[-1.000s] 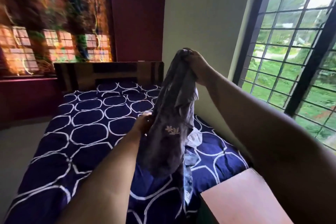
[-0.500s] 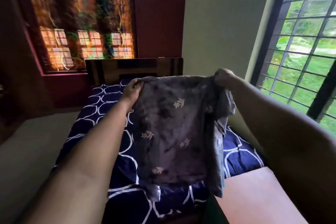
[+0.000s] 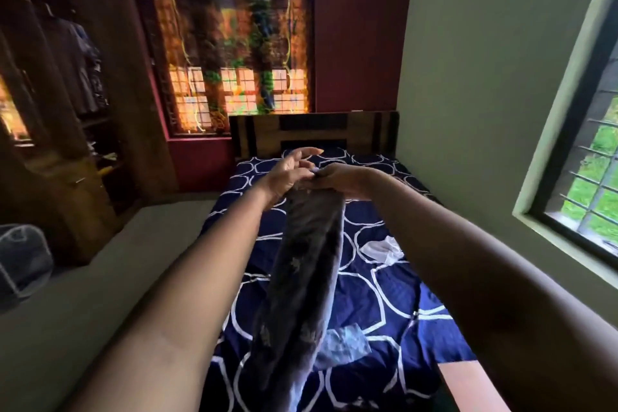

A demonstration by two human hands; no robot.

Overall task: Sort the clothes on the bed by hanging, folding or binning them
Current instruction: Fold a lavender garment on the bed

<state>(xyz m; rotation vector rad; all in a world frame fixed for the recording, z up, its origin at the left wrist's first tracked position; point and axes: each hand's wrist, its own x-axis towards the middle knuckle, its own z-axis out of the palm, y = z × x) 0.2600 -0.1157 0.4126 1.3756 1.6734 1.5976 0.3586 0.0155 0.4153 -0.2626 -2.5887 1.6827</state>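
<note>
A grey garment (image 3: 302, 284) with small pale leaf prints hangs doubled over above the bed (image 3: 394, 298), which has a navy cover with white rings. My right hand (image 3: 346, 179) grips its top edge with curled fingers. My left hand (image 3: 291, 170) is right beside it with straight fingers spread, touching the top of the cloth. A white piece of clothing (image 3: 383, 251) lies on the bed to the right. A light blue one (image 3: 344, 343) lies nearer me, partly hidden by the hanging garment.
An open wooden wardrobe (image 3: 63, 104) with hung clothes stands at the left. A mesh basket (image 3: 23, 261) sits on the floor at the far left. A wooden surface (image 3: 468, 388) is at the lower right, a barred window (image 3: 598, 184) on the right wall.
The garment was held spread between both hands; now its top corners are brought together and it hangs folded lengthwise. My left hand has opened. The view has pulled back and left.
</note>
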